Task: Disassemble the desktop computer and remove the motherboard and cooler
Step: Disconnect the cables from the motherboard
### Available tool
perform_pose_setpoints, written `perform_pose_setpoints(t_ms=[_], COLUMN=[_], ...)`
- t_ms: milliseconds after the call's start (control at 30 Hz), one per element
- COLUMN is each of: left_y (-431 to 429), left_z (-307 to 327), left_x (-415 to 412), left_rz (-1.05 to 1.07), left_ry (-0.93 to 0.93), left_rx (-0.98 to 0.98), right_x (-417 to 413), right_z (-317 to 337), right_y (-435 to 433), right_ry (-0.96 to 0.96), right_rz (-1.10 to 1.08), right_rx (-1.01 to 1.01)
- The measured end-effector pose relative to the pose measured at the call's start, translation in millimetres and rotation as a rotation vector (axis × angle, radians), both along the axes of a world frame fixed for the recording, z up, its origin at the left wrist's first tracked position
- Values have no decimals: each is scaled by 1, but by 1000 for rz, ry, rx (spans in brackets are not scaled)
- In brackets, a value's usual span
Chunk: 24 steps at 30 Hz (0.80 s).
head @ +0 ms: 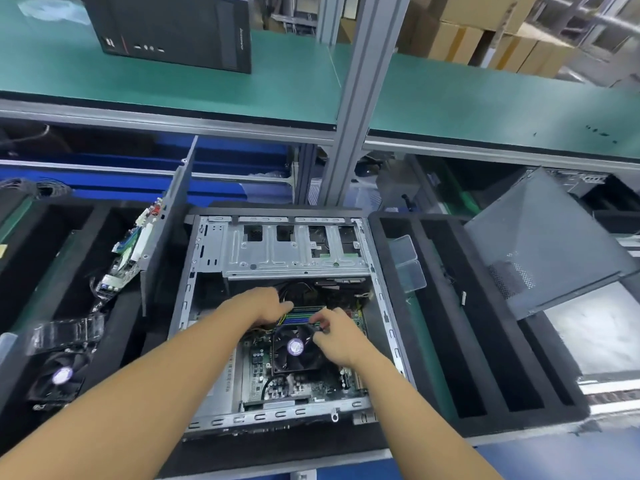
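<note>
- Lying on its side in the middle of the tabletop [571,460], the desktop computer [277,415] has its open side up. Its long axis runs from the near edge to the far edge.
- A bare, stamped-metal drive cage [294,252] fills the far end of the case.
- The motherboard [263,379] lies flat in the near half, dark green and studded with small parts. Green and blue memory slots [306,315] run crosswise on it.
- The cooler [296,348], a square black fan with a round purple sticker at its hub, faces up on the board.
- The left hand [265,306] reaches down with its fingers bent, tips among yellow and black cables [282,320] by the left end of the slots. Whether it grips anything cannot be told.
- The right hand [334,336] has curled fingers, with thumb and fingertips close together at the cooler's far right corner. What they pinch, if anything, is hidden.
- A perforated grey side panel [540,244] leans toward the right edge over a black foam tray [485,341].
</note>
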<state>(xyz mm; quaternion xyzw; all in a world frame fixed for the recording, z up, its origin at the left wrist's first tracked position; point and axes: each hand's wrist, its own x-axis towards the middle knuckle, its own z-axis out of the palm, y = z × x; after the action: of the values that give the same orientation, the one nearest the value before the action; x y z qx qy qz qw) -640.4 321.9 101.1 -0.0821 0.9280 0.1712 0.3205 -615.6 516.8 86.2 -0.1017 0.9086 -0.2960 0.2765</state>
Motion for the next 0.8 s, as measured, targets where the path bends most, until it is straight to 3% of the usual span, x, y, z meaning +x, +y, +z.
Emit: perform_pose_setpoints(t_ms=[233, 433, 600, 800], left_y=[14, 4, 1, -6], left_z=[-26, -25, -31, -28], left_x=[-15, -13, -14, -22], left_rz=[48, 65, 67, -16], left_ry=[70, 125, 136, 25], left_rx=[-147, -91, -109, -87], right_x=[-27, -57, -76, -83], right_z=[-15, -23, -30, -35], right_y=[3, -21, -29, -33], right_ry=[-14, 127, 101, 66], right_rz=[-152, -79, 92, 91], right_rx=[-108, 181, 508, 598])
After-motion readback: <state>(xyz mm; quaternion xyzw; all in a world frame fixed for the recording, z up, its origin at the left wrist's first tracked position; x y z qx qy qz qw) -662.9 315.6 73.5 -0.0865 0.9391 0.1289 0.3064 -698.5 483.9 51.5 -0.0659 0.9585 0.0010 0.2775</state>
